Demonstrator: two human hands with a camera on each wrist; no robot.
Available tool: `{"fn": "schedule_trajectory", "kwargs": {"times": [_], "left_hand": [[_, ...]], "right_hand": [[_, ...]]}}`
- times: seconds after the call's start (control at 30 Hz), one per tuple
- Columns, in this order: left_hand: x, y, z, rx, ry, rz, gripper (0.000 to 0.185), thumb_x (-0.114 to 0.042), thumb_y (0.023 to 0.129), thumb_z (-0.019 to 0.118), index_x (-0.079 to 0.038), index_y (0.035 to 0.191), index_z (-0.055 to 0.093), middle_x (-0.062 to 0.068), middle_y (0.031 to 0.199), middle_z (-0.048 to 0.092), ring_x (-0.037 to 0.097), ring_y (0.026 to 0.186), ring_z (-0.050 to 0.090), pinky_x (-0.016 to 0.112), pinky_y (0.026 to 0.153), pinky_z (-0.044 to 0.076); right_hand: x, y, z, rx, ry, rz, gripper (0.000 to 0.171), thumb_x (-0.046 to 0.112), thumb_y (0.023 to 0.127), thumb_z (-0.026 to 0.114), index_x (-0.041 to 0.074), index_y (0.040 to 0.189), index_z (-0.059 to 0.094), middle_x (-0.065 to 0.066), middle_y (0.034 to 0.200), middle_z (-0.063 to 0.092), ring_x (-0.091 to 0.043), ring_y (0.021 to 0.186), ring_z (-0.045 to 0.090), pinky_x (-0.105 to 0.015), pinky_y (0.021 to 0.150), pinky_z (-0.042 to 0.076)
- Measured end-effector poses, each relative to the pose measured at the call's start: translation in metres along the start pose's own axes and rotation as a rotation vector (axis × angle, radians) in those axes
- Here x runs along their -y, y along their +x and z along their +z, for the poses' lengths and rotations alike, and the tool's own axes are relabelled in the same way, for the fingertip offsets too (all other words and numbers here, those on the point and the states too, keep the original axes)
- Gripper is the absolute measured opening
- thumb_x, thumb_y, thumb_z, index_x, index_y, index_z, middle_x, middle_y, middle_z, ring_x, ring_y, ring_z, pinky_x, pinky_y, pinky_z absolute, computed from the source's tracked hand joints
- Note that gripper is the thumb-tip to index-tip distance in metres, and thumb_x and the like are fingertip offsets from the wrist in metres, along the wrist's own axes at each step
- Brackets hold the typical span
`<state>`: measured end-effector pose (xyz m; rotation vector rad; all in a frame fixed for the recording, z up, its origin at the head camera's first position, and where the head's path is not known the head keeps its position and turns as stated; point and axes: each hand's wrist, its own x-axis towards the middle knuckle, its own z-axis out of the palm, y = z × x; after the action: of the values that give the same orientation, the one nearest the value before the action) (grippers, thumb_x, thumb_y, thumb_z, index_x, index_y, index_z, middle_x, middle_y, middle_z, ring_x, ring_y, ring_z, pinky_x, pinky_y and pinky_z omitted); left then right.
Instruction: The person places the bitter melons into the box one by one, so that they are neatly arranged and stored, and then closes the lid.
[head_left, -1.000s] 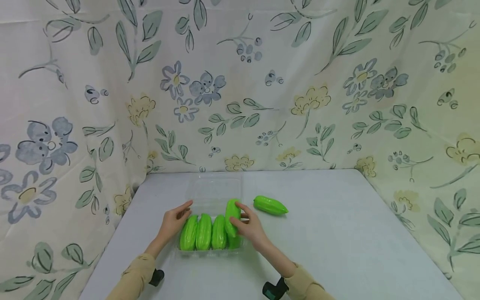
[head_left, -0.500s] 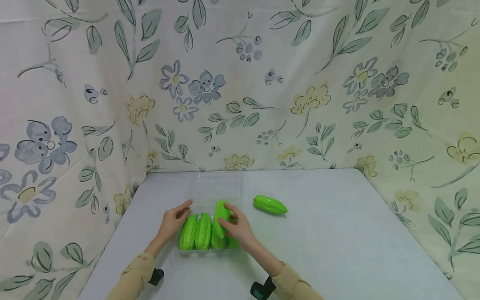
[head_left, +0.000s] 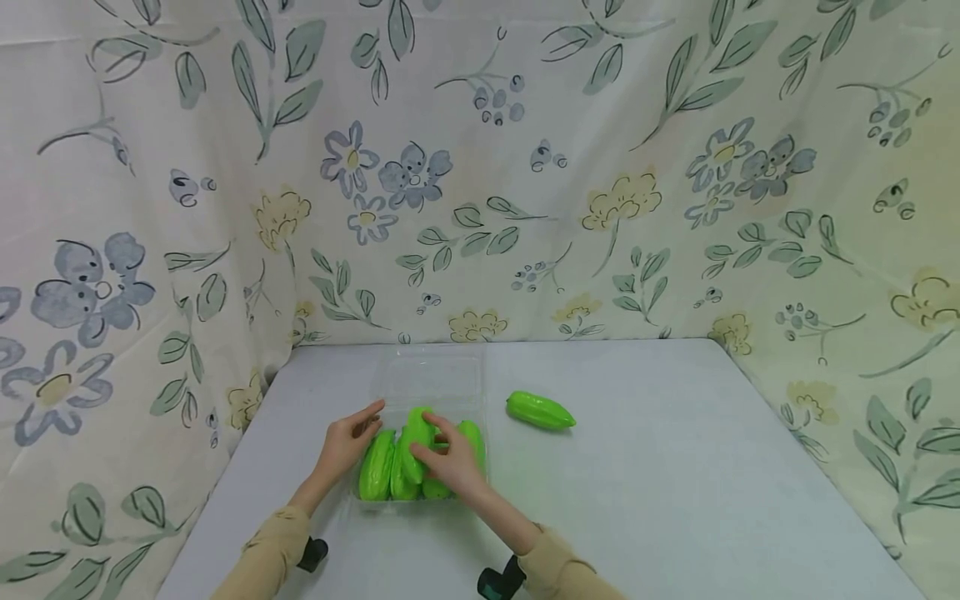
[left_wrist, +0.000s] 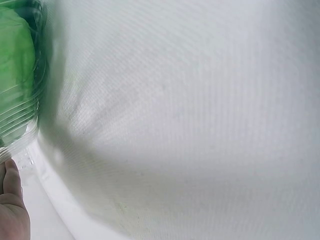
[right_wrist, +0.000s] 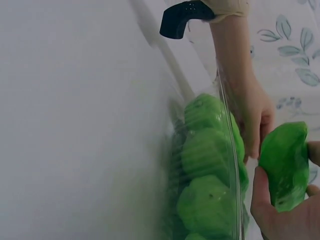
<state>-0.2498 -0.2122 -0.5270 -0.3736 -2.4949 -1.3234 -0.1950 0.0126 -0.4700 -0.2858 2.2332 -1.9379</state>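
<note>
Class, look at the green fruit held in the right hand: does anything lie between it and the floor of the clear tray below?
Yes. The fruits already in the tray lie under the held fruit, which the right hand grips above them.

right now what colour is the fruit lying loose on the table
Bright green fruit, clearest in the head view.

You wear tan long sleeves on both arms, with your left hand [head_left: 347, 446] and right hand [head_left: 450, 467] bare, plus black wrist-mounted cameras [head_left: 312, 553].
</note>
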Motion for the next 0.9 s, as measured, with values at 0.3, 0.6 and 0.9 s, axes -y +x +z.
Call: {"fn": "schedule_trajectory", "kwargs": {"times": [0.3, 0.6, 0.9], "left_hand": [[-0.001, 0.0, 0.0, -0.003, 0.025, -0.002, 0.037, -0.01, 0.091, 0.063, -0.005, 0.128, 0.06, 0.018, 0.108, 0.07, 0.003, 0.067, 0.048, 0.02, 0.059, 0.043], [-0.002, 0.0, 0.0, -0.016, 0.038, -0.009, 0.037, -0.008, 0.09, 0.064, -0.006, 0.127, 0.061, 0.013, 0.096, 0.071, 0.003, 0.059, 0.042, 0.02, 0.052, 0.039], [-0.004, 0.0, 0.0, -0.01, 0.031, -0.03, 0.038, -0.006, 0.09, 0.063, -0.008, 0.128, 0.06, 0.017, 0.108, 0.07, 0.004, 0.068, 0.05, 0.019, 0.059, 0.043]], "right_hand": [[-0.001, 0.002, 0.017, 0.031, -0.024, -0.013, 0.057, 0.027, 0.089, 0.067, 0.013, 0.139, 0.047, -0.019, 0.118, 0.054, -0.012, 0.074, 0.056, -0.034, 0.059, 0.054], [0.0, 0.001, 0.025, 0.025, -0.018, -0.028, 0.056, 0.026, 0.088, 0.067, 0.012, 0.139, 0.047, -0.02, 0.114, 0.054, -0.009, 0.071, 0.056, -0.029, 0.057, 0.054], [0.0, 0.001, 0.032, 0.008, -0.04, -0.047, 0.055, 0.025, 0.088, 0.068, 0.011, 0.138, 0.049, -0.018, 0.107, 0.058, -0.008, 0.066, 0.054, -0.027, 0.053, 0.052]]}}
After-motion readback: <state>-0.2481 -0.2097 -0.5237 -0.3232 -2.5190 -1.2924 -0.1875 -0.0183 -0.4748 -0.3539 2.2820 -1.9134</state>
